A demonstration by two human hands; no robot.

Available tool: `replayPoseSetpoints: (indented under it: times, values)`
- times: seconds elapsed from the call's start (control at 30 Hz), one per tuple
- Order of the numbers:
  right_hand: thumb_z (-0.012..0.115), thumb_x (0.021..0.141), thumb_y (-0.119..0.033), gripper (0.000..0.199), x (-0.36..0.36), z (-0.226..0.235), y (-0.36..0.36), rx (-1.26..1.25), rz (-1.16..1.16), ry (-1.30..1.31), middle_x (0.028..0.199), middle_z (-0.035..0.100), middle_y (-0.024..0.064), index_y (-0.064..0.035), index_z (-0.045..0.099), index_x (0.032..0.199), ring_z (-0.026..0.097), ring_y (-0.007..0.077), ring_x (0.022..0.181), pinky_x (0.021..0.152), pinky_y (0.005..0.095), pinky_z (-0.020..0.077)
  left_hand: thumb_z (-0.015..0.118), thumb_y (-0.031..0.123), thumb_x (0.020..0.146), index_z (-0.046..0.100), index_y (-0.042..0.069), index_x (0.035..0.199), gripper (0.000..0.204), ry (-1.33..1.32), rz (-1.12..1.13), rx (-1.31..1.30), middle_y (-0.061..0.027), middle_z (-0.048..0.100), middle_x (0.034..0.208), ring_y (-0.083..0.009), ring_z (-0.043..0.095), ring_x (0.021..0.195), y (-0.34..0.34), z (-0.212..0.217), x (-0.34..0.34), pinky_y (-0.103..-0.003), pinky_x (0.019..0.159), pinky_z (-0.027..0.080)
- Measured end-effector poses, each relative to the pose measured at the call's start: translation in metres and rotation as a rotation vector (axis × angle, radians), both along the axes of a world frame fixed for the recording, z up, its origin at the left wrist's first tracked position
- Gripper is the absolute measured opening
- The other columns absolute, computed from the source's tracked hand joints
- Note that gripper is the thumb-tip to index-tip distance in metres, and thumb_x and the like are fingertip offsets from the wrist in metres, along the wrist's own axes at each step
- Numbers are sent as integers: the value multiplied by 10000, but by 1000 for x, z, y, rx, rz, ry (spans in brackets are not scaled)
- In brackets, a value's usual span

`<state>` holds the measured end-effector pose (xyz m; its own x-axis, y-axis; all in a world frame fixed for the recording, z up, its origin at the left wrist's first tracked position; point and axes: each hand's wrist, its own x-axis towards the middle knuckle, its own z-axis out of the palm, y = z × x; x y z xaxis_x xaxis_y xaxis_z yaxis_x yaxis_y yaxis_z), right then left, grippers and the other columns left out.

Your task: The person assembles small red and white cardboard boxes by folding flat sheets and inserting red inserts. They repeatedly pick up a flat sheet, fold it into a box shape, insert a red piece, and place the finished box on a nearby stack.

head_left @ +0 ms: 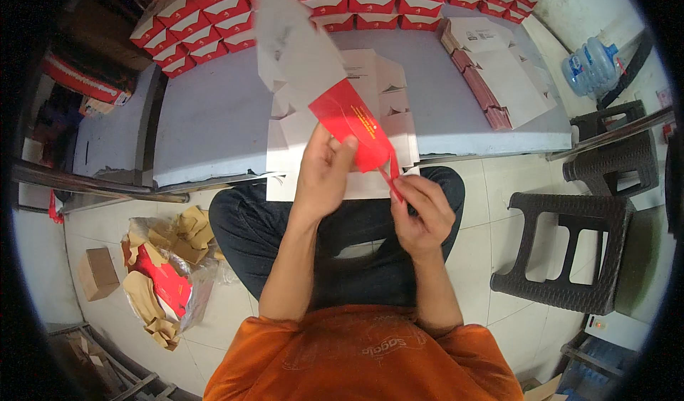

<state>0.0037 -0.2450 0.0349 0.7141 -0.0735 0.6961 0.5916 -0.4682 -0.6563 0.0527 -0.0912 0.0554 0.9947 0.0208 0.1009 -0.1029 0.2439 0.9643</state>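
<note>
A red and white cardboard box blank (348,120) is held up over the table's front edge, its white far end blurred by motion. My left hand (324,169) grips the red panel, thumb on top and fingers beneath. My right hand (422,212) pinches a narrow red flap (395,178) at the blank's near right corner, the flap bent away from the panel. Below, a white flat box blank (388,105) lies on the table and juts over its front edge above my lap. Part of it is hidden by my hands and the held blank.
Rows of red and white boxes (324,6) are stacked along the table's (214,123) back. A pile of flat blanks (502,73) lies at the right. On the floor are a dark plastic stool (570,201) and a bag of cardboard scraps (167,273). A water bottle (591,66) stands far right.
</note>
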Motion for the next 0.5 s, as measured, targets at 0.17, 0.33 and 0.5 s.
replayPoseSetpoints:
  times: [0.17, 0.33, 0.5]
  values:
    - [751, 742, 13, 200, 3, 25, 6, -190, 42, 86, 1003, 673, 152, 11, 687, 931, 677, 223, 798, 682, 290, 544, 646, 65, 867, 457, -25, 1164, 363, -325, 49, 612, -199, 660, 768, -392, 660, 666, 3, 1, -38, -389, 606, 534]
    - [739, 804, -67, 186, -3, 22, -5, 105, 350, 471, 793, 521, 49, -22, 591, 906, 531, 121, 671, 620, 260, 463, 661, 78, 840, 504, -12, 1196, 399, -643, -75, 742, -170, 652, 760, -375, 632, 611, 11, 45, -53, -377, 588, 527]
    - [745, 804, -106, 186, 11, 51, 14, 451, 293, 464, 681, 516, 30, -26, 617, 912, 451, 90, 598, 563, 256, 410, 665, 72, 816, 656, 1, 832, 73, -212, -180, 627, -115, 582, 584, -219, 567, 477, 60, 54, -77, -314, 507, 460]
